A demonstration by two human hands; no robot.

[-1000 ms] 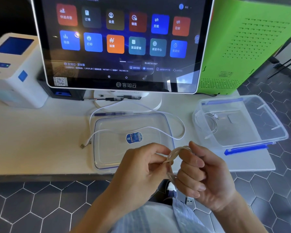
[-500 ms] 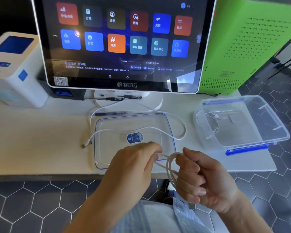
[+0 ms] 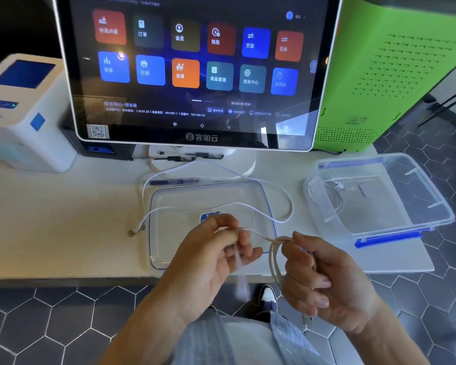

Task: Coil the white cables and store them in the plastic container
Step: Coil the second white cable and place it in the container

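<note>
Cable loops point(image 3: 275, 262) hung in the lower middle of the frame, gathered into a small coil over the curled fingers of the right hand point(image 3: 324, 283), which gripped them. A short stretch of the same white cable ran left from the coil to the left hand point(image 3: 211, 259), whose fingertips pinched it while the free end point(image 3: 241, 283) dangled below, blurred. Both hands were held just in front of the table point(image 3: 50, 233) edge, above the dark hexagon floor tiles. Behind them, in the centre of the frame, a clear lid point(image 3: 169, 246) with a blue sticker lay flat on the table, and a second white cable point(image 3: 282, 204) lay loose across and around it, its plug point(image 3: 133, 231) resting on the table just left of the lid. To the right, the clear plastic container point(image 3: 395, 225) with blue clips stood open near the table's right edge, with a coiled cable point(image 3: 332, 198) already lying inside at its left end. A large touchscreen point(image 3: 195, 69) on a white stand filled the upper middle of the frame. A white printer point(image 3: 24, 122) stood at upper left, and a green box point(image 3: 395, 64) at upper right.
</note>
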